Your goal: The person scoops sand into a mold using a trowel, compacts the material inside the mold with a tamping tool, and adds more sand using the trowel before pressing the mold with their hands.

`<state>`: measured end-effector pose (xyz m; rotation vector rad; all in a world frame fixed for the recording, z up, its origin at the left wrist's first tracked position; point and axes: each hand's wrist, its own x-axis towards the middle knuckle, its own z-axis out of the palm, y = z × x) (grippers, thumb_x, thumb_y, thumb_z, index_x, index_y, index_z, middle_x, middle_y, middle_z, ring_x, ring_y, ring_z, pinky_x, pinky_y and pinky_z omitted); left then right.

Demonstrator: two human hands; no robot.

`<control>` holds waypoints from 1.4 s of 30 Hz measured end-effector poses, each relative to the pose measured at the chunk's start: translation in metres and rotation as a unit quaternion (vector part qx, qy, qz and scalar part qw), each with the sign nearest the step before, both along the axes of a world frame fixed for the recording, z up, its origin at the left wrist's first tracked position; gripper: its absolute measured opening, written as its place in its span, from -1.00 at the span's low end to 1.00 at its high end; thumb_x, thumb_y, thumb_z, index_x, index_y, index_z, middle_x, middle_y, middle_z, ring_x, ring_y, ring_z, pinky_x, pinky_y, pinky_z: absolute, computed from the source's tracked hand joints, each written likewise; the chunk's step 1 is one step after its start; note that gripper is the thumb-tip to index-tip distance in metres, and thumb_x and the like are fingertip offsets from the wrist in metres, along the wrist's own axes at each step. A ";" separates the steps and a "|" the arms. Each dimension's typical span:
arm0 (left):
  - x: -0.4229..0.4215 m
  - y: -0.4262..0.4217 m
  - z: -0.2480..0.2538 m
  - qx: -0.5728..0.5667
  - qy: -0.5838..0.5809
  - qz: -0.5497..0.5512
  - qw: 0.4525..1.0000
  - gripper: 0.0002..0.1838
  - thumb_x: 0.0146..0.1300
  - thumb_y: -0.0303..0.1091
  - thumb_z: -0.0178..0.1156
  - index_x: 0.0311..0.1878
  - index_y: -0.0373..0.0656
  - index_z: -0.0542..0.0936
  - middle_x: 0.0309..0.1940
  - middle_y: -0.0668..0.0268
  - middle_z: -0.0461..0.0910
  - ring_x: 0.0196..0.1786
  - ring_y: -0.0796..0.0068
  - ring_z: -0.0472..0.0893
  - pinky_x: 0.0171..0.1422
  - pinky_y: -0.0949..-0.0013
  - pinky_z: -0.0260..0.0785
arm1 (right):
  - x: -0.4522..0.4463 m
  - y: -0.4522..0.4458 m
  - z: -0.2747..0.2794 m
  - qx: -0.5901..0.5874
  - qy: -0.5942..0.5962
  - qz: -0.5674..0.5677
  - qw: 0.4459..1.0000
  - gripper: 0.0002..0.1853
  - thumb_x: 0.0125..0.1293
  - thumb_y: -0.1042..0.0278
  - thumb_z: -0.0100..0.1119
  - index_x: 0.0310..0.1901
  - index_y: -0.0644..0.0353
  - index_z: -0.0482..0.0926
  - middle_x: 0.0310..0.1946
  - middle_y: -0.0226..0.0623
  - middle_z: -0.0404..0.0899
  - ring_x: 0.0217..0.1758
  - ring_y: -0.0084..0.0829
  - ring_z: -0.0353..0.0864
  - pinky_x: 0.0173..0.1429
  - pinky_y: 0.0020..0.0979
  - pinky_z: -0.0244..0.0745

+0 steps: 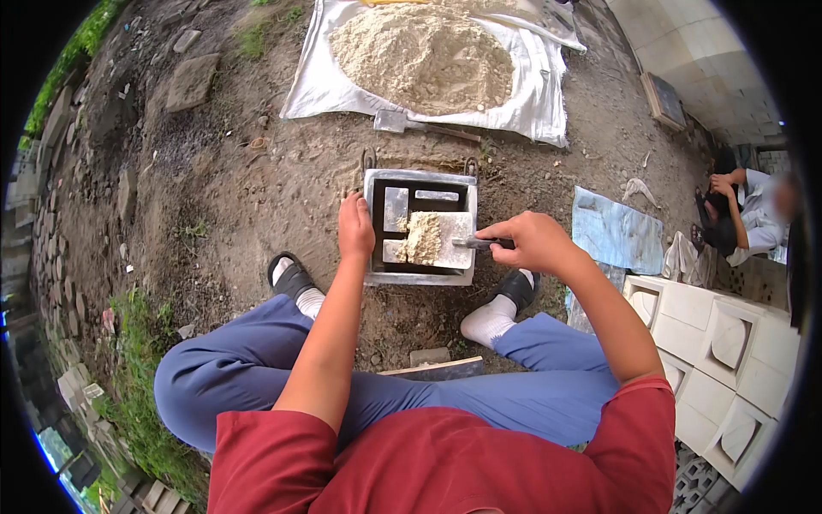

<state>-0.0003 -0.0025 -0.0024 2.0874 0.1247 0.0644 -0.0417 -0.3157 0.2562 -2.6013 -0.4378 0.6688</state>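
One trowel, bearing crumbly mix likely to spill if tilted, is held over one mould, judged stiff and heavy. The trowel's handle, its best hold, is clasped in the closed right hand. The left hand is laid against the mould's left rim; grip cannot be told. Beyond: one scraper, one heap.

My remote feed puts me in an outdoor work yard, apparently for moulding blocks: bare, stony ground, a sandy heap on a white sheet, a metal mould, pale patterned blocks stacked at right, weeds at left.
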 end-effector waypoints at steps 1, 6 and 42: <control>0.000 0.000 0.001 0.004 -0.003 0.000 1.000 -0.54 0.68 -0.11 -0.17 0.24 -0.26 0.57 0.33 -0.11 0.53 0.46 -0.18 0.41 0.59 -0.03 0.19 | 0.001 0.000 0.000 -0.004 -0.002 0.004 1.000 -0.65 0.23 0.16 0.29 0.05 -0.21 0.83 -0.48 -0.18 0.71 -0.42 -0.11 0.69 -0.24 -0.14 0.60; 0.000 -0.001 0.005 0.004 -0.026 0.002 1.000 -0.55 0.67 -0.12 -0.16 0.21 -0.27 0.58 0.27 -0.10 0.55 0.40 -0.17 0.45 0.54 -0.02 0.24 | 0.003 0.004 0.007 -0.028 0.021 -0.002 0.999 -0.65 0.24 0.16 0.29 0.06 -0.21 0.83 -0.48 -0.18 0.71 -0.41 -0.10 0.70 -0.23 -0.13 0.61; -0.002 0.000 0.004 0.010 -0.016 0.005 1.000 -0.56 0.67 -0.13 -0.14 0.24 -0.27 0.56 0.30 -0.11 0.54 0.42 -0.17 0.44 0.56 -0.03 0.22 | 0.036 0.026 0.021 -0.078 0.031 0.040 0.996 -0.64 0.23 0.15 0.28 0.05 -0.18 0.83 -0.30 -0.17 0.79 -0.22 -0.08 0.77 -0.05 -0.09 0.67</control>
